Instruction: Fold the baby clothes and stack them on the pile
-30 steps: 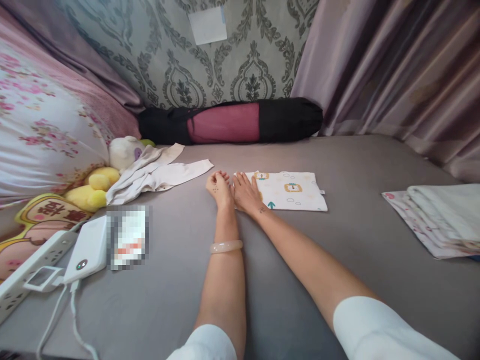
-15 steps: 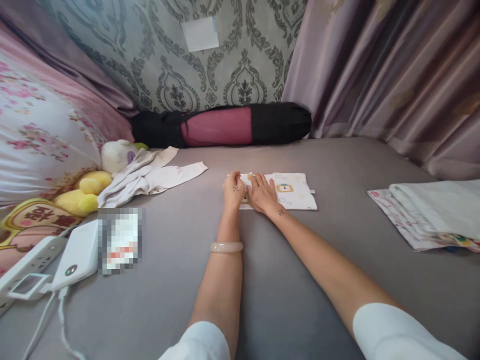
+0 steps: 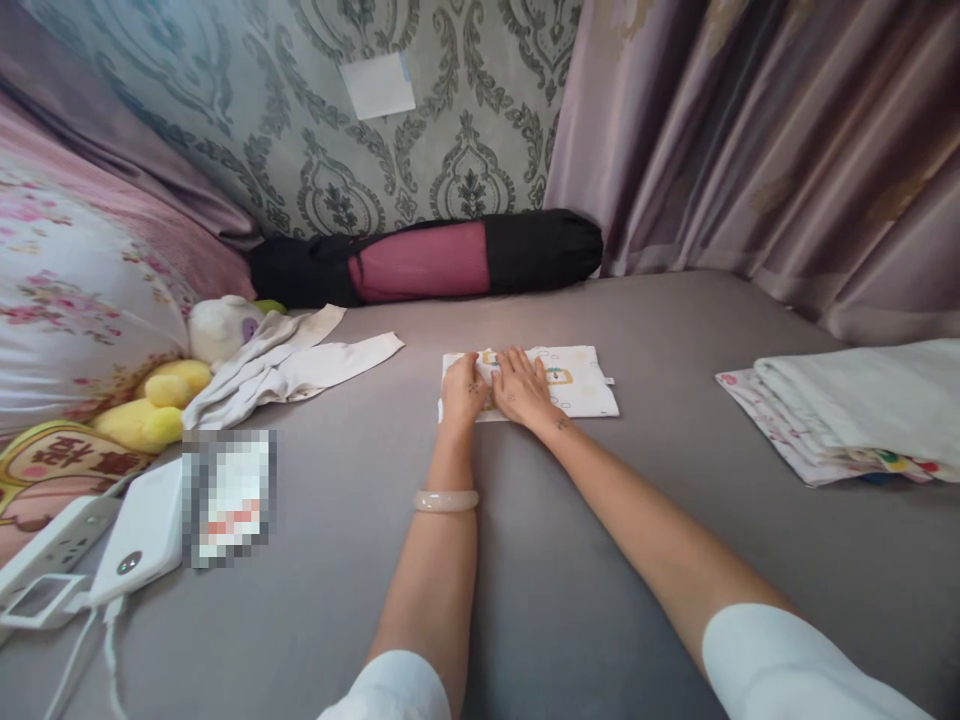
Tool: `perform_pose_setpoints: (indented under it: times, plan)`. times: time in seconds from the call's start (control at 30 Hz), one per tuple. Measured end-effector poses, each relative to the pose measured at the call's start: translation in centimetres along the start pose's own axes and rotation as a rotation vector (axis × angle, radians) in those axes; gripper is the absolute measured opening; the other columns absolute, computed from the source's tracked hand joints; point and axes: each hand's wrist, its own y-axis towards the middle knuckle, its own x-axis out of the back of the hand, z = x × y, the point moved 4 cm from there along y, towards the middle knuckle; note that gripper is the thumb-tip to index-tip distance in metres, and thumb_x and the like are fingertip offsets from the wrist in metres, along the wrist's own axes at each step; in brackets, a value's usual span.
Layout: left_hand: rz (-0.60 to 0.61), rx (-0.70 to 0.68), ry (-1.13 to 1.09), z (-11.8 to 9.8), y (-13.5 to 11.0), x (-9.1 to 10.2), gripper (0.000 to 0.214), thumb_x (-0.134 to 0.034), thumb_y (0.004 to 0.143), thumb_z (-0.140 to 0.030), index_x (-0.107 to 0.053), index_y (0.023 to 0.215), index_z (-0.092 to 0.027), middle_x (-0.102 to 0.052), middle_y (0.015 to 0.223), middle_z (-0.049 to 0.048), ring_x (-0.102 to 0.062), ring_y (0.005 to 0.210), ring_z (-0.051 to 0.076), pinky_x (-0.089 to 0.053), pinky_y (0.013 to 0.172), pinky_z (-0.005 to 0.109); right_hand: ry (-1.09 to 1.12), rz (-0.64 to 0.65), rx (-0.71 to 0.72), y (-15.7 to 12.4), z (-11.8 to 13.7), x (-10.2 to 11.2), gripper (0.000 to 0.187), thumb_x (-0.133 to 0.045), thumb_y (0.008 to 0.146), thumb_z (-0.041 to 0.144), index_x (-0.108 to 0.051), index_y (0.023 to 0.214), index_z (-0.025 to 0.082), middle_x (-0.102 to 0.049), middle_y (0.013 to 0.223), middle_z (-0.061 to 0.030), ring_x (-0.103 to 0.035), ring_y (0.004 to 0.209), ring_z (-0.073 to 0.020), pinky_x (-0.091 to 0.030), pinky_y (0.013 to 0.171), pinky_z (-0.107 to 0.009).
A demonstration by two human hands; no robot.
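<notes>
Grey sheet [image 3: 570, 560], folded printed cloth [image 3: 592, 397] flat on it

Cloth lies straight ahead, within easy reach; right hand [image 3: 523, 388] spread on top, probably to hold it flat; left hand [image 3: 460, 390] curled over left end, can't tell if pinching; small tag [image 3: 609, 381] sticks out right

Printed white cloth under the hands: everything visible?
The white cloth looks like fabric, apparently folded into a flat rectangle, with yellow-brown motifs and thin outlined rounds. A small white tag sticks out at its right edge. It lies on the grey sheet. The right hand lies on its middle-left; the left hand, curled, is at its left end. Both hide part of it.
</notes>
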Motion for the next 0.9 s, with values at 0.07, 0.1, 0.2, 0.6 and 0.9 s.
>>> perform_pose_setpoints:
  times: [0.07,0.1,0.2,0.6,0.9]
  plan:
    - [0.016,-0.055,0.042,-0.4,-0.3,-0.2,0.037,-0.039,0.087,-0.011,-0.061,0.118,-0.015,-0.066,0.117,0.0162,-0.059,0.115,0.026,-0.043,0.101,0.041,-0.029,-0.056,-0.024,-0.3,-0.8,0.4,0.054,-0.025,0.099,0.032,-0.040,0.145,0.010,-0.032,0.155,-0.0139,-0.022,0.144,-0.0262,-0.010,0.116,-0.050]
    - [0.032,-0.082,0.057,-0.6,-0.4,-0.3,0.037,-0.041,0.088,-0.012,-0.059,0.119,-0.016,-0.065,0.120,0.0160,-0.058,0.117,0.026,-0.042,0.103,0.041,-0.042,-0.064,-0.035,-0.4,-1.1,0.5,0.054,-0.025,0.099,0.032,-0.040,0.145,0.009,-0.033,0.154,-0.0146,-0.021,0.144,-0.0267,-0.009,0.116,-0.051]
    - [0.103,-0.110,0.109,-1.1,-0.8,-0.7,0.038,-0.044,0.089,-0.017,-0.054,0.126,-0.018,-0.060,0.130,0.0150,-0.051,0.126,0.026,-0.036,0.108,0.044,-0.058,-0.032,-0.060,-0.7,-1.9,0.3,0.055,-0.026,0.099,0.034,-0.038,0.146,0.007,-0.033,0.154,-0.0158,-0.022,0.144,-0.0272,-0.009,0.116,-0.050]
    - [0.219,-0.042,0.257,-1.6,-1.5,-1.1,0.045,-0.040,0.094,-0.026,-0.045,0.137,-0.016,-0.045,0.148,0.0132,-0.033,0.141,0.028,-0.023,0.115,0.048,-0.045,0.021,-0.065,-0.8,-2.3,0.4,0.055,-0.025,0.100,0.034,-0.036,0.147,0.008,-0.032,0.155,-0.0145,-0.021,0.145,-0.0266,-0.010,0.116,-0.048]
    - [0.268,-0.021,0.314,-1.7,-1.6,-1.3,0.050,-0.036,0.096,-0.032,-0.040,0.142,-0.015,-0.034,0.154,0.0154,-0.025,0.145,0.028,-0.017,0.118,0.048,-0.105,-0.045,-0.130,-1.2,-4.1,0.9,0.058,-0.025,0.099,0.036,-0.036,0.146,0.005,-0.030,0.155,-0.0164,-0.022,0.144,-0.0287,-0.013,0.115,-0.051]
